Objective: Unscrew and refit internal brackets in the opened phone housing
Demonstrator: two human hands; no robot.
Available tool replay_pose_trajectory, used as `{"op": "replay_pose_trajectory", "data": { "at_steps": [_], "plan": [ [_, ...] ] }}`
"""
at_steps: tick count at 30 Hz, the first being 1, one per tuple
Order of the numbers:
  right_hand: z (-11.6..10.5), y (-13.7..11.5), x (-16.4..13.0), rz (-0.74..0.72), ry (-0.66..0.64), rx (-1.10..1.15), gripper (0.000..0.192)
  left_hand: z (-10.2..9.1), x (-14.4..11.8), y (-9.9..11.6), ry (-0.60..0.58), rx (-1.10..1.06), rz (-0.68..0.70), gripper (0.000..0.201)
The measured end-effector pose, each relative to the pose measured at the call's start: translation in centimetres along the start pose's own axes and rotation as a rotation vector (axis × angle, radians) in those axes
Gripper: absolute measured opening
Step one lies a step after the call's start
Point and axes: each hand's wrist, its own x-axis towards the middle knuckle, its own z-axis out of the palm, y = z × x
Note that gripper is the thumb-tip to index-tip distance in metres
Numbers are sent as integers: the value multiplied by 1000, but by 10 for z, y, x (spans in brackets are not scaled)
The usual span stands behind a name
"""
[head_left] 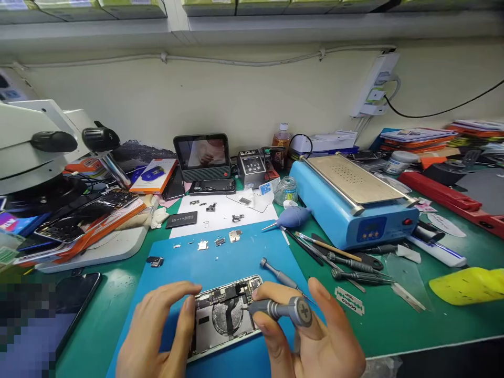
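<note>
Phone [222, 320] is lying opened on the blue mat [236, 257], already missing the brackets [218, 241] sitting beyond it, while my left fingers [189, 315] are pinching its edge and my right fingers [271, 328] are closing on the screwdriver [281, 308], tip among remaining parts.

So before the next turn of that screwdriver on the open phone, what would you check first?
1. Left hand steadies the phone: ok, its fingers rest on the phone's left edge.
2. Right hand grips the screwdriver: ok.
3. Tip seated in a screw: cannot tell, too small.
4. Phone lies flat on the blue mat: ok.
5. Removed small parts kept apart from the phone: ok, they lie farther back.
</note>
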Motion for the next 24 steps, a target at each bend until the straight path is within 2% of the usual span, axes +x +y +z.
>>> {"op": "replay_pose_trajectory", "data": {
  "at_steps": [2,4,6,8,10,13,15,24],
  "plan": [
    [-5,5,11,-69,-60,-75,35,-9,-1,-6,36,145,152,17],
    [-8,8,22,-109,-151,-61,32,-17,-1,-14,-41,231,314,15],
    [-3,11,31,-94,-216,-37,42,-20,-2,-21,-132,265,404,15],
    [6,13,34,-122,-272,-69,50,-17,-5,-26,-138,273,349,19],
    [19,15,35,-215,-330,-153,54,-12,-8,-28,-166,258,305,24],
    [36,18,34,-366,-425,-281,62,-7,-10,-28,-176,242,346,29],
    [43,21,34,-414,-484,-329,63,-7,-9,-28,-165,238,400,30],
    [49,26,32,-356,-580,-339,74,-13,-6,-30,-167,232,416,30]
  ]
}}
